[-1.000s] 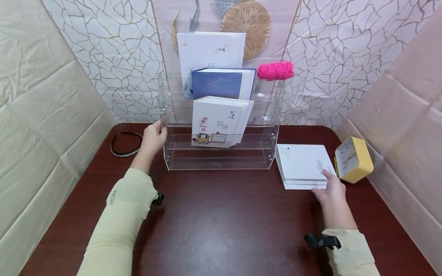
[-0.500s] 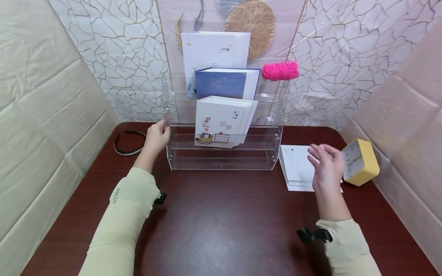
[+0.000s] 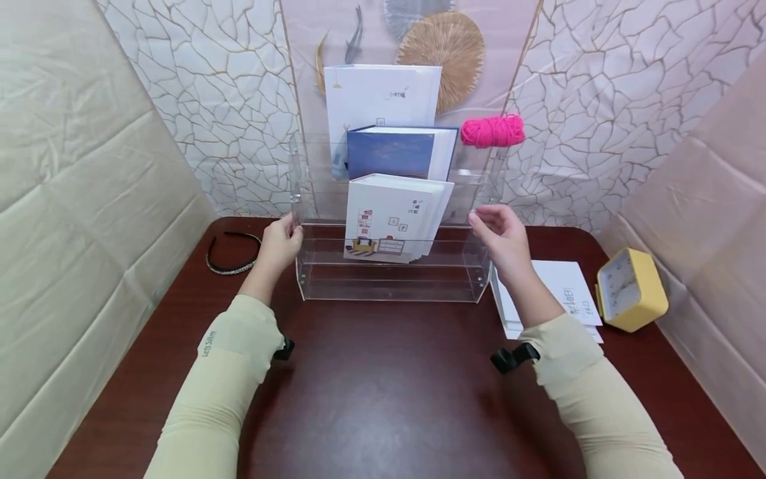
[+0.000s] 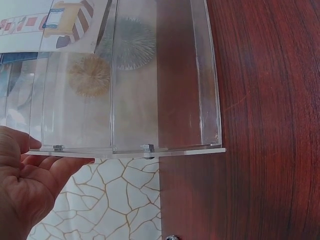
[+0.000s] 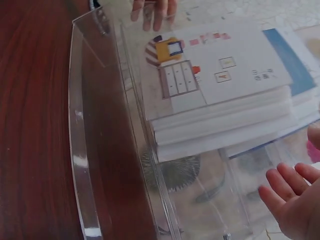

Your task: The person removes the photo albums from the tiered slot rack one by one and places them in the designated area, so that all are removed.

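A clear acrylic tiered rack [image 3: 389, 291] stands at the back of the table, holding books upright in its tiers. My left hand [image 3: 280, 245] grips the rack's left side panel [image 4: 185, 152], thumb on the inner face and fingers outside. Beside the right side panel is my right hand [image 3: 505, 245], its fingers spread and apart from the thumb in the right wrist view. In front leans a white book [image 3: 383, 216] with a furniture drawing. Behind it are a blue-covered book [image 3: 391, 154] and, highest up, another white book [image 3: 383, 93].
A pink yarn bundle [image 3: 493, 132] lies at the rack's top right. White books [image 3: 559, 279] lie flat to the right, partly behind my right forearm, near a yellow clock [image 3: 649, 293]. Left of the rack is a black headband [image 3: 233, 269]. Patterned cloth [image 3: 221, 100] hangs behind.
My right hand has lifted off the flat white books and moved left and away from me to the rack's right side. The left hand has stayed on the left panel.
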The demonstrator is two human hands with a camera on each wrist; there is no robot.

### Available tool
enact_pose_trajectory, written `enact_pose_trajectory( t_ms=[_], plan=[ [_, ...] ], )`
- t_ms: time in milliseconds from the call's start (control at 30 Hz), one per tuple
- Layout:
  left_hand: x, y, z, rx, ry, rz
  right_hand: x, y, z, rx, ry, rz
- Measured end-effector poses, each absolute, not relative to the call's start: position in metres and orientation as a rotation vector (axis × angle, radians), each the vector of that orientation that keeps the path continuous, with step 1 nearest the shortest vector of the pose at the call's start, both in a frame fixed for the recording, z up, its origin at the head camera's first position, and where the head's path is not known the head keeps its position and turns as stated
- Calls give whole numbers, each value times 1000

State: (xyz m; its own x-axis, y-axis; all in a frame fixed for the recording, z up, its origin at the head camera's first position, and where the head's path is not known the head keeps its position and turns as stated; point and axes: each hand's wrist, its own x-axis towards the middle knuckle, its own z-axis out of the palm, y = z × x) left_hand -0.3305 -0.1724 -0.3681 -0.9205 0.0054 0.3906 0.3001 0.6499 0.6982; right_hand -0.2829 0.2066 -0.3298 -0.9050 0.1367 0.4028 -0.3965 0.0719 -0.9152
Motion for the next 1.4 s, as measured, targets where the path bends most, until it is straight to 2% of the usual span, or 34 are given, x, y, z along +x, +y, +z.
enact_pose_trajectory(
  t_ms=[233,600,867,1400],
  plan=[
    [-330,-168,-370,-262,-2507,-1154,-298,199,-333,221,-2139,1793],
    [-327,-168,-371,-245,-2555,-1205,-284,167,-319,250,-2178,1771],
    [-328,-170,-366,-245,-2578,-1225,-315,169,-343,188,-2207,1650],
    [-329,-173,-368,-240,-2573,-1190,-322,150,-355,149,-2340,1263]
  ],
)
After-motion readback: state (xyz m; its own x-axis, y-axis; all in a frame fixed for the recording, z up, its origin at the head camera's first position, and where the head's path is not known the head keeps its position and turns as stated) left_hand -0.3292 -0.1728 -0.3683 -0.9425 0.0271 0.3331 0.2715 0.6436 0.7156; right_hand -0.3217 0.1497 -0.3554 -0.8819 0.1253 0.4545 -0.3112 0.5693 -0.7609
